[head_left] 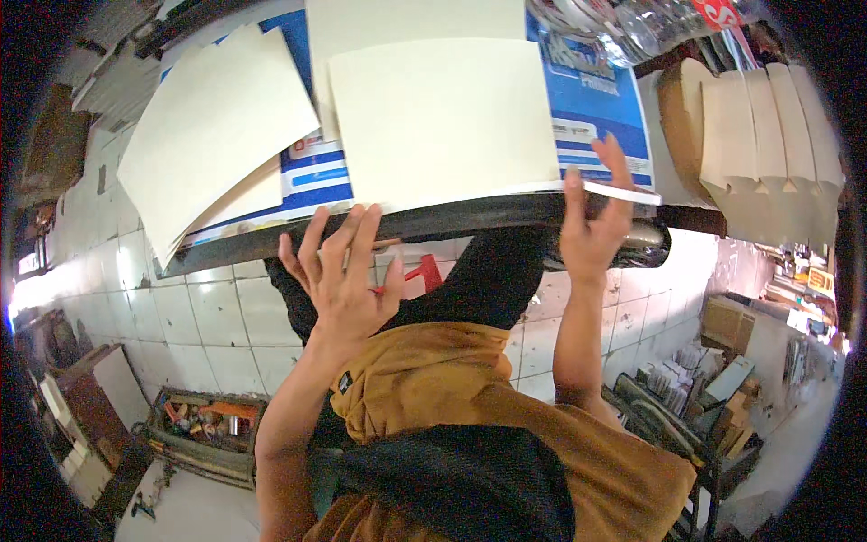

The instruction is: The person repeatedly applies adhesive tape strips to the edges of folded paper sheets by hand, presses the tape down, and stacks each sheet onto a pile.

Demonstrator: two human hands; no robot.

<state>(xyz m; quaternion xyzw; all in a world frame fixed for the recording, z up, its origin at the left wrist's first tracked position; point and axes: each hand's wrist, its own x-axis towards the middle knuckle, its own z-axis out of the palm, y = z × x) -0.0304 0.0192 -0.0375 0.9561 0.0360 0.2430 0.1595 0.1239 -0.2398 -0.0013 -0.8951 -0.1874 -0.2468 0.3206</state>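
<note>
A cream sheet of paper (442,117) lies in front of me, its near edge along the table's front edge. My left hand (339,266) has its fingers spread, their tips at the table edge by the sheet's near left corner; it holds nothing. At the sheet's near right corner, my right hand (596,217) has a thin white flat strip (623,193) between thumb and fingers. The index finger points up, away from the sheet. Whether the strip touches the paper is hard to tell.
More cream sheets (217,135) lie fanned at the left, over a blue and white printed sheet (596,108). Folded cream stacks (768,135) stand at the right, with clear plastic (605,27) behind. A tool-filled crate (203,425) sits on the tiled floor, lower left.
</note>
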